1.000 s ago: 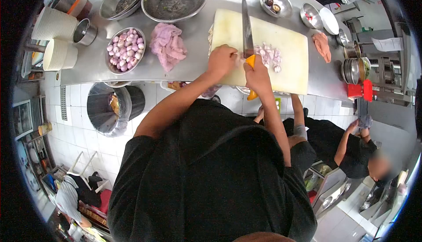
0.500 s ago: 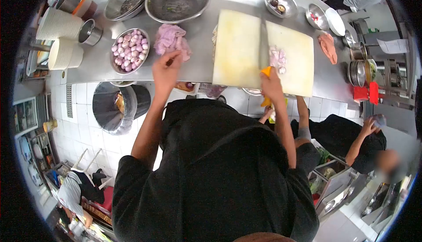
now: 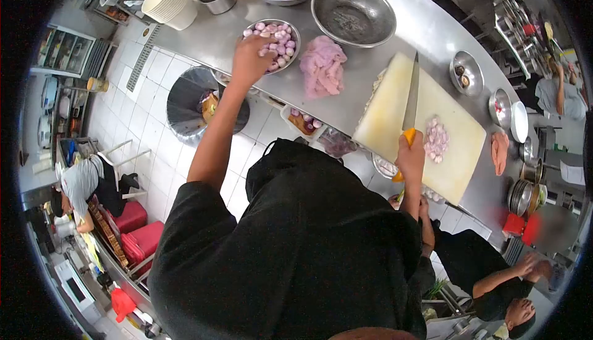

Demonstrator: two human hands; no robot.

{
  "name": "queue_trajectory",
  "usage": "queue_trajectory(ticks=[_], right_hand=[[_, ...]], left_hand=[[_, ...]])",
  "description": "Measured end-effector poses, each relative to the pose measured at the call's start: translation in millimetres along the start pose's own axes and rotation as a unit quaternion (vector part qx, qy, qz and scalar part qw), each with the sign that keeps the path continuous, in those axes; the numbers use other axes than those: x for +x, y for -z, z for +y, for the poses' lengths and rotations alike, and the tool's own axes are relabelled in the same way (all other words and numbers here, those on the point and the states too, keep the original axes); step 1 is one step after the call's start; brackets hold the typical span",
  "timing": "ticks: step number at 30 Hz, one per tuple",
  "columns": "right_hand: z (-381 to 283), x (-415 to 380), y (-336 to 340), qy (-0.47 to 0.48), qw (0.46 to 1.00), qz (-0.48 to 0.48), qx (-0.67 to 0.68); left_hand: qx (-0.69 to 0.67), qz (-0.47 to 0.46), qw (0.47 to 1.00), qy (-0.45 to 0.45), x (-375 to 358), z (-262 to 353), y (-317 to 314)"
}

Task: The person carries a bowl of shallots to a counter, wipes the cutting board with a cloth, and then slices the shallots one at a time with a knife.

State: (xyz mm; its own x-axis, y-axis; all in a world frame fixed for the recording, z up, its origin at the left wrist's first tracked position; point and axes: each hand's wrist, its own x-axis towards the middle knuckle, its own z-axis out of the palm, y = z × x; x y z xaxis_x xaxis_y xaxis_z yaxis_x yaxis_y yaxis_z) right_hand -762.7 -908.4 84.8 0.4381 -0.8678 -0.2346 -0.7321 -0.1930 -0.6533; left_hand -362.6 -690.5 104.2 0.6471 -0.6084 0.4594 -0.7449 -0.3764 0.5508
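My left hand (image 3: pixel 251 60) reaches into a metal bowl of peeled shallots (image 3: pixel 285 48), its fingers apart over them; the fingertips are partly hidden. My right hand (image 3: pixel 410 159) is closed around the yellow handle of a kitchen knife (image 3: pixel 412 96). The long blade points away from me, over the left half of a pale cutting board (image 3: pixel 386 108). To the right of the knife, a small pile of chopped shallots (image 3: pixel 437 139) lies on the board. A pink cloth (image 3: pixel 322 68) sits crumpled between the shallot bowl and the board.
Large metal bowls (image 3: pixel 353 12) stand behind the cloth, small bowls (image 3: pixel 466 73) beyond the board. An orange cloth (image 3: pixel 499 153) lies at the right. Below the counter are a lined bin (image 3: pixel 185 108) and a tub of shallots (image 3: pixel 287 114). A co-worker (image 3: pixel 472 259) is close at my right.
My left hand has gone from beside the pink cloth into the shallot bowl. The view has turned left. My right hand still grips the knife, now clear of the chopped pile.
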Motion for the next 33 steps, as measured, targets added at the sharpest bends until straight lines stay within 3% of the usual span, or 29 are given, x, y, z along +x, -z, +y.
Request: queue_trajectory(ticks=[1, 7, 10, 13, 15, 17, 19, 22, 25, 30, 33], right_hand=[[-6, -3, -5, -0.012, 1.000, -0.003, -0.007], [-8, -9, -5, -0.008, 1.000, -0.007, -0.008], [-4, -10, -5, -0.007, 1.000, -0.005, -0.023], [-15, -16, -3, 0.008, 0.999, 0.010, -0.031], [-13, -19, -6, 0.034, 0.998, 0.034, -0.030], [-17, -20, -5, 0.023, 0.999, 0.033, -0.033], [-18, -21, -3, 0.013, 0.999, 0.031, -0.033], [-22, -21, -4, 0.002, 0.999, 0.017, -0.030], [-25, -23, -3, 0.025, 0.999, 0.024, -0.027], [-28, -25, -1, 0.023, 0.999, 0.020, -0.018], [-20, -25, -6, 0.029, 0.999, 0.033, -0.023]], left_hand=[[0.021, -0.016, 0.998, -0.054, 3, -3, -6], [0.155, -0.139, 0.975, -0.080, 20, -23, -34], [0.214, -0.293, 0.930, -0.064, 44, -16, -32], [0.241, -0.235, 0.933, -0.124, 47, -4, -28], [0.261, -0.302, 0.915, -0.061, 53, 33, -10], [0.221, -0.232, 0.941, -0.109, 46, 14, -19], [0.232, -0.297, 0.926, -0.012, 50, 28, -11], [0.166, -0.244, 0.953, -0.069, 45, 17, -15], [0.168, -0.248, 0.952, -0.064, 46, 4, -19], [0.089, -0.199, 0.975, -0.034, 54, 23, 0], [-0.147, -0.209, 0.961, 0.103, 55, 69, 6]])
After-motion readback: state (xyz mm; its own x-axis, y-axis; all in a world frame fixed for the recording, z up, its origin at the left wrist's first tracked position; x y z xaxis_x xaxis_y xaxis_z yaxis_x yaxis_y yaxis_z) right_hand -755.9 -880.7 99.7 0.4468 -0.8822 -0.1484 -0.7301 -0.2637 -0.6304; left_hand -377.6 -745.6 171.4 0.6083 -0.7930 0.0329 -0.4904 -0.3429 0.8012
